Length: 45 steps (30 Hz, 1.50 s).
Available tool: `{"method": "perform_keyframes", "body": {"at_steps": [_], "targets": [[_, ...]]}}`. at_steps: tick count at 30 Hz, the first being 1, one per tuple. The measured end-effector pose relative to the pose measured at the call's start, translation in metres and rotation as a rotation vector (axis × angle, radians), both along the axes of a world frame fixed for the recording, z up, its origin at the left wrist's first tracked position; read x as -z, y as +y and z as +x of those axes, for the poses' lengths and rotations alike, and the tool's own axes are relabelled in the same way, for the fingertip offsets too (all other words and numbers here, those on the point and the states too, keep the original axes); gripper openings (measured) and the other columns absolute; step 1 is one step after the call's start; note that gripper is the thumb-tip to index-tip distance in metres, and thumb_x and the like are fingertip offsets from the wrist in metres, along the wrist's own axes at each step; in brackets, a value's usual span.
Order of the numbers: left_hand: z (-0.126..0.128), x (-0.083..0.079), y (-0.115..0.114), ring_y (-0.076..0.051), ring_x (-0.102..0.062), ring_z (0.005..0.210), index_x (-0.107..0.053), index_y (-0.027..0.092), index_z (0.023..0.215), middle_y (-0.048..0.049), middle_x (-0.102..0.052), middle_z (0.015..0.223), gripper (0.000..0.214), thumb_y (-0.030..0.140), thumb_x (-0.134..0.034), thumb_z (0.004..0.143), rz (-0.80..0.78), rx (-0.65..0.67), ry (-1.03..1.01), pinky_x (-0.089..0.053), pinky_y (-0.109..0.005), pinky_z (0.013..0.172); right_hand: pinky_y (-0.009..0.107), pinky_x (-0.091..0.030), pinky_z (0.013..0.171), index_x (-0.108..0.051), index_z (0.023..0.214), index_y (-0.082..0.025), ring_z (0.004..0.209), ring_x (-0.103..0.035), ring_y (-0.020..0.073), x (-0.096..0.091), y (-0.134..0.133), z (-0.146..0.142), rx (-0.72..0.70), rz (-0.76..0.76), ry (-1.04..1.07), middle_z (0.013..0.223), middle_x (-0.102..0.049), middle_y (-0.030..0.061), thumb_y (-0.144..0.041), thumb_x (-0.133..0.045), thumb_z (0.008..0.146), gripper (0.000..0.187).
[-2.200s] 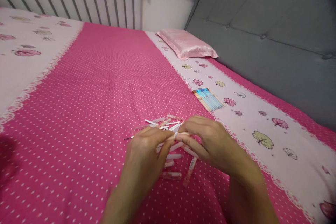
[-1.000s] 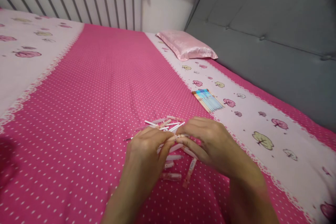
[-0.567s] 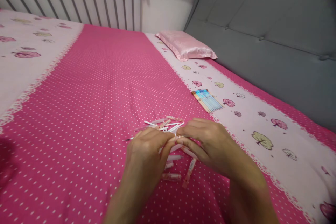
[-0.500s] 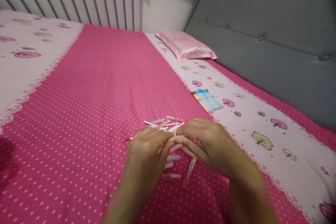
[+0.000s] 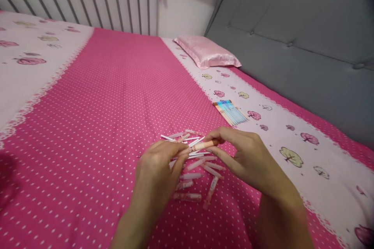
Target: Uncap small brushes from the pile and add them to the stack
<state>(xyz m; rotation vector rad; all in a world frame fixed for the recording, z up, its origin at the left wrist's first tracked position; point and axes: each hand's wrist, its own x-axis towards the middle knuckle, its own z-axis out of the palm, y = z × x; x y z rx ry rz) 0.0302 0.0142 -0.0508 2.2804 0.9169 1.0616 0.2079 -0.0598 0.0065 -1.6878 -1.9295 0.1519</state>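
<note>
A peach-coloured pen with a brown end and a small printed figure lies across between my two hands. My left hand pinches its left part between thumb and fingers. At the brown end, the thumb and fingers of my right hand close on it. A dark tip pokes out on the far side of my left hand. Beneath and around the hands lie several thin white refills and loose pink pen parts, among them a clear pink barrel and a printed pink piece. My left hand hides some of the pile.
A neat row of pens with blue and peach parts lies beyond my right hand. Farther back is a pink satin pillow against a grey padded headboard. The pink dotted bedsheet spreads under everything; a white radiator stands behind.
My hands have moved apart, the right one to the right and the left slightly left. The peach pen's body and brown end now show between them.
</note>
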Motion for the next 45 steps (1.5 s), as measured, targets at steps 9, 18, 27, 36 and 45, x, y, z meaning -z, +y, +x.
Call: {"method": "perform_keyframes", "body": {"at_steps": [9, 18, 27, 36, 45], "targets": [[-0.003, -0.005, 0.000, -0.015, -0.067, 0.067, -0.069, 0.021, 0.094, -0.0007, -0.073, 0.080, 0.018, 0.032, -0.061, 0.082, -0.390, -0.073, -0.205, -0.054, -0.021, 0.053, 0.034, -0.053, 0.077, -0.052, 0.119, -0.019, 0.087, -0.063, 0.0187, 0.007, 0.008, -0.010, 0.040, -0.017, 0.135, 0.104, -0.066, 0.0069, -0.024, -0.062, 0.084, 0.037], [-0.017, -0.007, 0.009, -0.019, -0.067, 0.086, -0.062, 0.022, 0.108, -0.0039, -0.071, 0.093, 0.029, 0.036, -0.061, 0.082, -0.438, -0.255, -0.352, -0.055, -0.026, 0.065, 0.038, -0.051, 0.078, -0.062, 0.104, -0.014, 0.089, -0.065, 0.0219, 0.029, 0.026, -0.003, 0.219, -0.083, 0.122, 0.097, -0.070, 0.0090, -0.010, -0.047, 0.087, 0.023], [-0.017, -0.012, 0.010, -0.019, -0.064, 0.089, -0.062, 0.023, 0.108, -0.0024, -0.069, 0.092, 0.023, 0.029, -0.057, 0.086, -0.343, -0.438, -0.441, -0.052, -0.034, 0.078, 0.038, -0.040, 0.096, -0.058, 0.118, -0.015, 0.110, -0.053, 0.0220, 0.068, 0.046, -0.024, -0.116, -0.180, -0.006, 0.117, -0.063, 0.0094, -0.010, -0.046, 0.089, 0.031], [-0.021, -0.006, 0.013, -0.016, -0.064, 0.088, -0.061, 0.022, 0.108, -0.0023, -0.068, 0.093, 0.022, 0.028, -0.057, 0.087, -0.318, -0.421, -0.464, -0.053, -0.028, 0.075, 0.029, -0.042, 0.077, -0.065, 0.097, -0.017, 0.087, -0.057, 0.0171, 0.077, 0.043, -0.044, -0.286, -0.151, -0.007, 0.092, -0.066, 0.0054, -0.010, -0.044, 0.093, 0.023], [-0.017, -0.008, 0.011, -0.015, -0.064, 0.087, -0.059, 0.020, 0.109, -0.0024, -0.067, 0.093, 0.021, 0.023, -0.055, 0.088, -0.311, -0.337, -0.456, -0.053, -0.027, 0.074, 0.026, -0.035, 0.064, -0.066, 0.101, -0.024, 0.081, -0.058, 0.0159, 0.088, 0.042, -0.051, -0.215, -0.205, -0.197, 0.091, -0.067, 0.0009, -0.016, -0.054, 0.091, 0.018]]}}
